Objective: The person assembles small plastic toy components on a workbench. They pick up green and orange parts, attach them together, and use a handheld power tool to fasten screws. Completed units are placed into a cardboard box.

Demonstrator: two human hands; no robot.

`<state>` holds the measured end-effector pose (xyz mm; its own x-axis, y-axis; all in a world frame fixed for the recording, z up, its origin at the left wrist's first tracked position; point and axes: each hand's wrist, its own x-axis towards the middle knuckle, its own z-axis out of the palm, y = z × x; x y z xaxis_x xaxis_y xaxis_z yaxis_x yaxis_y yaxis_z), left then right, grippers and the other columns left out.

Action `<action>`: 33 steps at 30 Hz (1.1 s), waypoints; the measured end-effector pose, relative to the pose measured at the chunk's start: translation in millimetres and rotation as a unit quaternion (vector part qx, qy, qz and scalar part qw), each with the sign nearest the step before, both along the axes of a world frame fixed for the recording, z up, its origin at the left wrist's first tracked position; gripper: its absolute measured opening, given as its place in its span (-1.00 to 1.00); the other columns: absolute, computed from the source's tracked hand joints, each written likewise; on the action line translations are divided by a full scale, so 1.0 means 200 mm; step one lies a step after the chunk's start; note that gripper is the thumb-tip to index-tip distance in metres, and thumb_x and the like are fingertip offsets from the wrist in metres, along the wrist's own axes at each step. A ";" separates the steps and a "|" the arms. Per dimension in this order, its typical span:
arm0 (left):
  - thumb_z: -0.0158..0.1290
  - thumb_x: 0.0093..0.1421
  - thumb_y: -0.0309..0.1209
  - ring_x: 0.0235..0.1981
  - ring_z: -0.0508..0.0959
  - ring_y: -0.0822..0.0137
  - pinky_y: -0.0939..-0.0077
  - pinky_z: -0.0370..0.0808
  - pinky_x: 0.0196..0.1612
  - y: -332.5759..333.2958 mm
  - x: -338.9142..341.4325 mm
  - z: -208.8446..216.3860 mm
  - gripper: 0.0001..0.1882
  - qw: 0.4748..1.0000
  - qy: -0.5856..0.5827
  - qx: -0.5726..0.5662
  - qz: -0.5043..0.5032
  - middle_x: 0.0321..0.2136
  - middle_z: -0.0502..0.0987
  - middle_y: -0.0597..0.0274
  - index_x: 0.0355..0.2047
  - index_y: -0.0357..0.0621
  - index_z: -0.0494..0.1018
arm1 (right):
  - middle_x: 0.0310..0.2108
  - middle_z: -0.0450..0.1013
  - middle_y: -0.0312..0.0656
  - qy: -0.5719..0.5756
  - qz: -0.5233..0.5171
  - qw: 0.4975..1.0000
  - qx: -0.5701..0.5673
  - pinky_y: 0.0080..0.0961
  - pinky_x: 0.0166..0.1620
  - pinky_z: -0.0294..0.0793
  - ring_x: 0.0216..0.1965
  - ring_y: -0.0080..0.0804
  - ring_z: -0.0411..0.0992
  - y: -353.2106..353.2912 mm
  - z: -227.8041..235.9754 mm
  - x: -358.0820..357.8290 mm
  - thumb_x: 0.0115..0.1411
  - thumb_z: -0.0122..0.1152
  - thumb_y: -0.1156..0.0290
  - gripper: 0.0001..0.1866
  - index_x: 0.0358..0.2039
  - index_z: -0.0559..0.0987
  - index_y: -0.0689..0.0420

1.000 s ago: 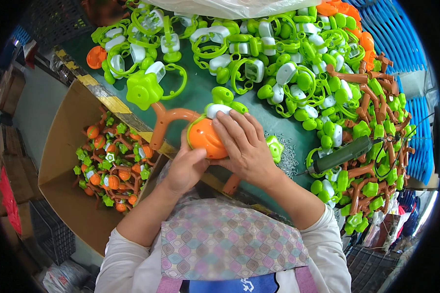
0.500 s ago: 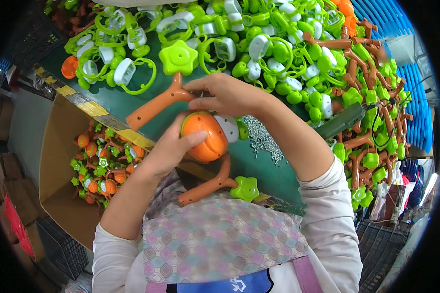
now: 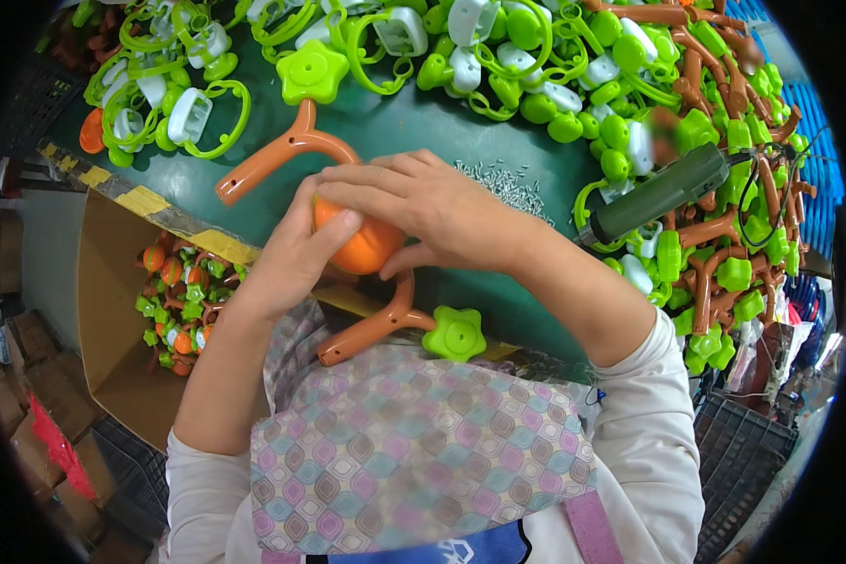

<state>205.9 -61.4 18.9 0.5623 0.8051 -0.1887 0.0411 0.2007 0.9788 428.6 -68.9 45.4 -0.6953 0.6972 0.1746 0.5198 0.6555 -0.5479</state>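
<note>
Between my two hands is a round orange plastic shell (image 3: 363, 250). My left hand (image 3: 291, 252) wraps its left side, thumb lying across the front. From the right, my right hand (image 3: 434, 209) covers its top, fingers closed over it and thumb at its lower edge. Beyond my fingers lies a brown forked plastic branch (image 3: 271, 158) with a green star-shaped knob (image 3: 312, 73). A second brown branch (image 3: 365, 331), with its own green star knob (image 3: 455, 334), extends below the shell near my apron. My hands hide whether either branch joins the shell.
Small silver screws (image 3: 509, 188) lie scattered on the green table (image 3: 414, 132). A dark green electric screwdriver (image 3: 653, 199) rests at the right. Green-and-white ring parts (image 3: 484, 56) pile up behind, more brown branches (image 3: 714, 282) at right. A cardboard box (image 3: 113, 310) of similar toys stands left.
My right hand has moved from the far branch onto the orange shell. That branch now lies free of my fingertips. The white and green part beside the shell is covered.
</note>
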 end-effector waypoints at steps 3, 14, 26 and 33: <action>0.01 0.37 -0.11 0.09 0.49 0.31 0.37 0.66 -0.14 -0.01 -0.01 -0.01 -0.38 1.000 0.011 0.018 -0.010 0.13 0.37 0.13 0.31 -0.12 0.13 | 0.27 0.34 -0.24 -0.010 -0.028 0.997 0.068 -0.21 0.12 0.32 0.13 -0.15 0.39 -0.04 -0.03 -0.02 -0.17 0.57 0.20 0.03 0.35 0.28 -0.08; 0.12 0.32 -0.12 0.12 0.52 0.21 0.14 0.69 -0.12 -0.02 0.00 0.10 -0.31 0.980 -0.035 -0.193 0.021 0.15 0.38 0.13 0.34 -0.05 0.11 | 0.24 0.36 -0.17 0.024 -0.017 0.996 0.079 -0.17 0.13 0.36 0.12 -0.13 0.41 -0.01 -0.08 -0.01 -0.11 0.54 0.20 -0.03 0.34 0.29 -0.09; 0.12 0.33 -0.19 0.04 0.55 0.32 0.32 0.63 -0.03 -0.05 0.03 0.07 -0.37 0.985 -0.004 -0.169 0.031 0.08 0.45 0.18 0.31 -0.13 0.18 | -0.47 0.59 0.05 0.023 -0.165 0.977 -0.129 -0.11 -0.25 0.53 -0.40 0.06 0.55 0.32 -0.06 -0.15 0.17 0.29 0.13 -0.65 -0.42 0.71 0.20; 0.12 0.32 -0.23 0.00 0.58 0.34 0.38 0.63 -0.03 -0.05 0.04 0.09 -0.41 0.983 -0.010 -0.168 0.067 0.05 0.49 0.19 0.29 -0.16 0.26 | -0.39 0.57 -0.06 0.154 -0.214 0.964 -0.022 -0.15 -0.23 0.51 -0.34 -0.01 0.52 0.14 -0.14 0.00 0.15 0.33 0.28 -0.79 -0.35 0.68 0.16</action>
